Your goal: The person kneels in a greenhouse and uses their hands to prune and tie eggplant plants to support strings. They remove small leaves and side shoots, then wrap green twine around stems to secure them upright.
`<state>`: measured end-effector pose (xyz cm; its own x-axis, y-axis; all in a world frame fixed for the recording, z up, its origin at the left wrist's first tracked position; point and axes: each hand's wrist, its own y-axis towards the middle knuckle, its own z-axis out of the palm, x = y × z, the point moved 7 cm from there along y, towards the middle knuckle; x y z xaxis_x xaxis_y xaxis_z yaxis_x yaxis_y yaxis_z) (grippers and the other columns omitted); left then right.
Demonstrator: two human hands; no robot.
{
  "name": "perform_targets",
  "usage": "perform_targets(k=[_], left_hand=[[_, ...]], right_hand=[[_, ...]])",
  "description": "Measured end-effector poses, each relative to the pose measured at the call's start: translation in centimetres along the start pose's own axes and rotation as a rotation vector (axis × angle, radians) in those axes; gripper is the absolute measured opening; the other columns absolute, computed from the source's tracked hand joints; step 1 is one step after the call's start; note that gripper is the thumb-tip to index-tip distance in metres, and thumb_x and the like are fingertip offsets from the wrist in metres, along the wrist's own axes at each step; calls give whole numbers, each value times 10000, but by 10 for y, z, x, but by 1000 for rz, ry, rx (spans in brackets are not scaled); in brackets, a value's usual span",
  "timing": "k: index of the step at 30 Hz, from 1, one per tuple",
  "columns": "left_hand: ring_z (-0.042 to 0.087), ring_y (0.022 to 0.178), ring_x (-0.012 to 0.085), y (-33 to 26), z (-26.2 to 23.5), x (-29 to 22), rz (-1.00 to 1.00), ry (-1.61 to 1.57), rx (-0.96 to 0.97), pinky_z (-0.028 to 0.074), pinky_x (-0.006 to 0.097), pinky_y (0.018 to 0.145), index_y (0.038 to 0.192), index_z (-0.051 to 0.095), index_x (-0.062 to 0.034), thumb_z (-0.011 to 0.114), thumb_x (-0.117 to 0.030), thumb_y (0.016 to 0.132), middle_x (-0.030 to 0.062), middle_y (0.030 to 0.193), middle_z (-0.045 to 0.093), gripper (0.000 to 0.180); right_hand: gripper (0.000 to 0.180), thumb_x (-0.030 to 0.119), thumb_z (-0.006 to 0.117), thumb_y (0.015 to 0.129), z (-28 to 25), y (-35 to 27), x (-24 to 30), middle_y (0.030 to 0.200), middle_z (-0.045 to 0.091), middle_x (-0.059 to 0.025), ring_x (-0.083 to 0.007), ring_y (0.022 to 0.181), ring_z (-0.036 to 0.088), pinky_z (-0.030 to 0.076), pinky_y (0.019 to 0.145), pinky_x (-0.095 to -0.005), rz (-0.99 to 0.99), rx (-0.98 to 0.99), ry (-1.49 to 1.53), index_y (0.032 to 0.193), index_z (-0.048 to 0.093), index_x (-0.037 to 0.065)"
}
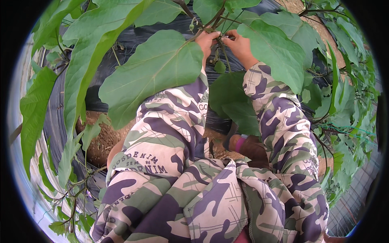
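Both my hands meet at the main stem (219,18) of a broad-leaved plant that looks like an eggplant. My left hand (206,42) is closed at the left side of the stem, its fingertips pinched together. Facing it from the right, my right hand (240,48) pinches with thumb and forefinger close to the left fingertips. What lies between the fingers is too small to make out; thin strands or stalks run up from there. A small leaf (219,67) hangs just below the hands. One large leaf (152,73) covers part of my left forearm, and another leaf (277,50) overhangs my right wrist.
Black plastic mulch (137,44) covers the bed beneath the plant, with bare brown soil (103,146) beside it. Long leaves (91,48) rise close on the left. More plants (344,109) crowd the right side, with a green string (344,128) running among them.
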<state>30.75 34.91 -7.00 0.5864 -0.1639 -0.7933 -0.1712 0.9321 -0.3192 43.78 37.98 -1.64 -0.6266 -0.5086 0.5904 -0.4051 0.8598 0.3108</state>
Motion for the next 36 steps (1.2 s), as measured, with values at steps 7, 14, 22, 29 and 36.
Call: perform_targets(k=[7, 14, 22, 29, 36], left_hand=[[589, 816, 171, 5, -2, 3, 1, 9, 22, 463, 324, 672, 935, 533, -75, 599, -13, 759, 34, 878, 599, 198], [582, 806, 164, 5, -2, 6, -29, -10, 9, 472, 312, 669, 943, 534, -86, 594, -26, 763, 26, 880, 599, 199], [572, 787, 146, 3, 2, 4, -24, 13, -9, 451, 298, 650, 942, 535, -100, 597, -37, 764, 11, 866, 595, 199], [566, 754, 137, 2, 8, 4, -10, 35, -16, 443, 287, 631, 907, 527, -107, 599, -44, 766, 1, 832, 586, 171], [587, 767, 153, 11, -4, 11, -24, 29, -24, 458, 310, 636, 929, 534, -93, 584, -42, 783, 24, 857, 598, 162]], right_hand=[[153, 148, 622, 762, 11, 9, -8, 628, 566, -63, -149, 561, 501, 408, 540, -287, -101, -78, -44, 805, 617, 1], [168, 176, 602, 774, 6, -3, 6, 646, 591, -118, -227, 580, 559, 432, 552, -333, -149, -128, -251, 809, 612, 12], [179, 220, 576, 789, -10, -8, 36, 730, 619, -176, -355, 688, 590, 456, 621, -435, 40, -139, -258, 818, 601, 45], [148, 211, 572, 796, -17, -13, 49, 751, 607, -143, -342, 736, 575, 451, 664, -423, 44, -181, -261, 821, 582, 65], [129, 182, 554, 814, -17, -28, 48, 761, 585, -119, -307, 716, 559, 452, 670, -397, -87, -310, -376, 857, 555, 60]])
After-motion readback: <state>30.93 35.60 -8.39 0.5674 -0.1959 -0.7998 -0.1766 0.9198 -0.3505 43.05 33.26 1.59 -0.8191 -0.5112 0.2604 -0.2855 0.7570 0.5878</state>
